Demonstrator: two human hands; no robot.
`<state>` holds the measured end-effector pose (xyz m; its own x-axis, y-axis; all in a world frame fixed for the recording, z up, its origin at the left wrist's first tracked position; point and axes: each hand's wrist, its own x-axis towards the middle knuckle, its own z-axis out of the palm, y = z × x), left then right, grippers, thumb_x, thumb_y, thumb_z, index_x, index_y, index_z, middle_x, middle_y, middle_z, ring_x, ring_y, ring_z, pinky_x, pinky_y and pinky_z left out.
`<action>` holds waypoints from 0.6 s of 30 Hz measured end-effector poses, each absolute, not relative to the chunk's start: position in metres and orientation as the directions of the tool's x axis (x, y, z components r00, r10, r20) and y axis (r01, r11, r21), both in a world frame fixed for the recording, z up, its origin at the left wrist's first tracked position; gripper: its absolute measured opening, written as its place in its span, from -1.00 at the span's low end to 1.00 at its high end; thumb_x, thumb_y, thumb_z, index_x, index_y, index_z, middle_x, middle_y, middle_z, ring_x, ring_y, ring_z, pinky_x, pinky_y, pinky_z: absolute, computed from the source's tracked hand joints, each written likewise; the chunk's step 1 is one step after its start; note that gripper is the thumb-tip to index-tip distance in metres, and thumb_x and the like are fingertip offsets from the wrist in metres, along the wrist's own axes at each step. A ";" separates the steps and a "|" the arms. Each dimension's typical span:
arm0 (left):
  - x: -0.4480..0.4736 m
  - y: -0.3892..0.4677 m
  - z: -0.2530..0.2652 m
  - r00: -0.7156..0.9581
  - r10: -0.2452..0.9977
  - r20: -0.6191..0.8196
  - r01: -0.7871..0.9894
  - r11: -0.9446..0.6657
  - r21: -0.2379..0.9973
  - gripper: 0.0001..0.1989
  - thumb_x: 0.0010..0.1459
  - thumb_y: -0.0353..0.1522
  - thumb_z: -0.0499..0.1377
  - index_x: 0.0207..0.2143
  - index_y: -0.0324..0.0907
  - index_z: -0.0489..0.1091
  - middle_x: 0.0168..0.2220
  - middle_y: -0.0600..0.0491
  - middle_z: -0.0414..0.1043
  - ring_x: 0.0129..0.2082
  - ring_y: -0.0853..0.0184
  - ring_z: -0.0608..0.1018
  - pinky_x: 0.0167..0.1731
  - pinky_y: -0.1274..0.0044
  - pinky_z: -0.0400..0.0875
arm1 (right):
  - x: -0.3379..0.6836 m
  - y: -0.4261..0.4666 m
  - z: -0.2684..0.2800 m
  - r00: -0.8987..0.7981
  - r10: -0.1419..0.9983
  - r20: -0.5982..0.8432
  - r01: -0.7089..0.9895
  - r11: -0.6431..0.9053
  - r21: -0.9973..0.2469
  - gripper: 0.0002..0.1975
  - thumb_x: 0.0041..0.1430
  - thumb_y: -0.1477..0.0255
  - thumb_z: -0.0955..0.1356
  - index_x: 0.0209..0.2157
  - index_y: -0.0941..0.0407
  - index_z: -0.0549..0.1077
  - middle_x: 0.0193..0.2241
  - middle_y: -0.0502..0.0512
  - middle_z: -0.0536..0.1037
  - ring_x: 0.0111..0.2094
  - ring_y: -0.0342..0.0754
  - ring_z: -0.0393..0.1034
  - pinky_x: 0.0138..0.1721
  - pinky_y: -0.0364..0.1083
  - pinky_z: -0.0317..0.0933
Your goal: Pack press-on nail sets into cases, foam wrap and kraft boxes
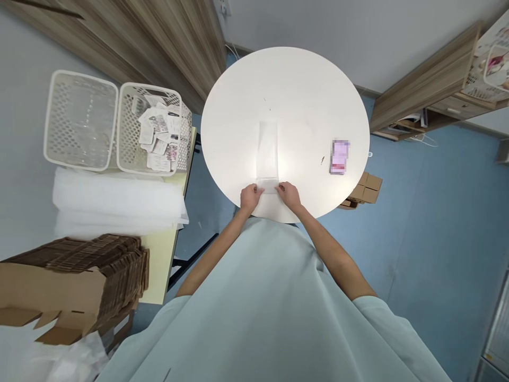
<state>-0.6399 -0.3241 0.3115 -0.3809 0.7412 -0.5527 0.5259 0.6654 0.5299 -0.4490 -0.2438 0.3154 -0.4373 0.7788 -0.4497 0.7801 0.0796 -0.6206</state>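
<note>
A long, narrow strip of translucent white wrapping sheet [268, 151] lies flat on the round white table [306, 85], stretching away from me. Its near end looks doubled over, with something pale and flat there that I cannot make out clearly. My left hand [250, 197] pinches the left corner of this end between thumb and fingers. At the right corner, my right hand [290, 195] grips the sheet the same way. Both hands rest near the table's front edge.
A phone-like pink item [339, 157] lies on the table's right side. On a side table at left stand a basket of small cards [159, 132], another white basket [81, 122], a white foam roll [119, 196] and stacked cardboard boxes [91, 276]. Small boxes [366, 188] sit at right.
</note>
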 end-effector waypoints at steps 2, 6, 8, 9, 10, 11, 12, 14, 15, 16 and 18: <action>-0.637 -0.319 0.311 -0.402 0.736 -0.545 0.547 0.670 0.502 -0.81 0.35 -0.19 0.24 -0.22 -0.12 0.49 -0.20 -0.06 0.63 -0.16 0.11 0.64 -0.10 0.32 0.52 | -0.455 -0.240 0.315 -0.384 0.786 -0.485 0.805 0.027 -0.593 -0.77 0.49 0.30 0.33 -0.02 0.09 0.58 -0.10 0.17 0.68 -0.11 0.06 0.59 -0.01 0.02 0.46; -0.632 -0.309 0.312 -0.413 0.819 -0.398 0.669 0.569 0.479 -0.48 0.30 -0.34 0.25 0.29 -0.21 0.34 0.27 -0.28 0.45 0.20 -0.05 0.54 0.16 0.16 0.47 | -0.463 -0.233 0.319 -0.379 0.797 -0.469 0.847 0.095 -0.523 -0.61 0.46 0.36 0.35 0.24 0.16 0.44 0.11 0.30 0.59 0.07 0.13 0.55 0.07 0.09 0.49; -0.633 -0.304 0.313 -0.281 0.903 -0.325 0.768 0.415 0.488 -0.35 0.30 -0.45 0.17 0.42 -0.24 0.21 0.44 -0.32 0.26 0.41 -0.09 0.37 0.33 0.09 0.32 | -0.464 -0.227 0.319 -0.470 0.785 -0.403 0.827 0.231 -0.513 -0.50 0.44 0.42 0.34 0.35 0.19 0.35 0.30 0.38 0.45 0.28 0.18 0.41 0.20 0.14 0.45; -0.635 -0.302 0.313 -0.194 0.930 -0.311 0.801 0.333 0.497 -0.33 0.30 -0.49 0.12 0.44 -0.25 0.19 0.48 -0.29 0.21 0.47 -0.08 0.30 0.40 0.07 0.23 | -0.465 -0.224 0.319 -0.528 0.764 -0.372 0.800 0.301 -0.518 -0.46 0.43 0.46 0.33 0.38 0.19 0.32 0.38 0.38 0.37 0.37 0.19 0.31 0.28 0.16 0.40; -0.638 -0.299 0.313 -0.115 0.943 -0.313 0.820 0.268 0.506 -0.34 0.30 -0.51 0.08 0.45 -0.24 0.20 0.49 -0.26 0.21 0.50 -0.07 0.25 0.44 0.06 0.17 | -0.465 -0.221 0.318 -0.582 0.734 -0.349 0.769 0.359 -0.528 -0.43 0.42 0.50 0.33 0.41 0.19 0.30 0.44 0.36 0.30 0.44 0.18 0.22 0.34 0.18 0.35; -0.642 -0.297 0.312 -0.055 0.944 -0.327 0.829 0.226 0.512 -0.35 0.30 -0.52 0.07 0.44 -0.24 0.23 0.49 -0.23 0.22 0.52 -0.06 0.22 0.46 0.05 0.13 | -0.465 -0.219 0.316 -0.628 0.702 -0.337 0.739 0.402 -0.540 -0.41 0.40 0.53 0.32 0.42 0.18 0.29 0.47 0.33 0.26 0.48 0.17 0.16 0.38 0.18 0.32; -0.646 -0.295 0.312 -0.017 0.938 -0.347 0.833 0.205 0.513 -0.37 0.31 -0.51 0.07 0.42 -0.24 0.27 0.48 -0.22 0.24 0.52 -0.07 0.20 0.47 0.04 0.12 | -0.466 -0.216 0.314 -0.662 0.671 -0.334 0.715 0.431 -0.551 -0.40 0.40 0.56 0.31 0.43 0.16 0.29 0.49 0.29 0.24 0.50 0.15 0.14 0.39 0.18 0.30; -0.653 -0.292 0.310 0.015 0.924 -0.382 0.840 0.196 0.506 -0.42 0.31 -0.46 0.13 0.37 -0.24 0.35 0.47 -0.20 0.26 0.53 -0.12 0.19 0.46 0.02 0.14 | -0.465 -0.214 0.310 -0.701 0.625 -0.343 0.686 0.461 -0.562 -0.41 0.41 0.59 0.27 0.43 0.12 0.31 0.50 0.23 0.24 0.49 0.11 0.16 0.39 0.17 0.31; -0.656 -0.291 0.309 0.022 0.922 -0.388 0.842 0.192 0.504 -0.43 0.30 -0.44 0.15 0.35 -0.23 0.37 0.48 -0.19 0.26 0.53 -0.13 0.18 0.46 0.01 0.14 | -0.465 -0.215 0.309 -0.710 0.612 -0.347 0.680 0.469 -0.563 -0.41 0.43 0.59 0.24 0.43 0.11 0.31 0.50 0.22 0.26 0.49 0.09 0.18 0.40 0.17 0.31; -0.658 -0.291 0.309 0.027 0.922 -0.386 0.843 0.187 0.504 -0.44 0.31 -0.42 0.16 0.35 -0.22 0.38 0.48 -0.18 0.26 0.54 -0.13 0.17 0.46 0.00 0.15 | -0.463 -0.216 0.308 -0.717 0.604 -0.347 0.675 0.477 -0.564 -0.42 0.45 0.59 0.21 0.43 0.12 0.31 0.49 0.23 0.27 0.48 0.08 0.20 0.41 0.16 0.29; -0.659 -0.293 0.309 0.028 0.926 -0.376 0.843 0.180 0.506 -0.45 0.33 -0.41 0.15 0.35 -0.19 0.38 0.48 -0.15 0.26 0.55 -0.12 0.15 0.46 -0.01 0.14 | -0.459 -0.221 0.307 -0.733 0.595 -0.330 0.659 0.498 -0.564 -0.45 0.49 0.55 0.19 0.45 0.16 0.29 0.48 0.27 0.28 0.48 0.10 0.20 0.43 0.17 0.25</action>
<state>-0.6587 -0.2934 0.3089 0.0279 0.9260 -0.3764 0.8433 0.1804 0.5063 -0.4593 -0.2212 0.3072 -0.7325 0.5953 -0.3303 0.6588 0.4978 -0.5640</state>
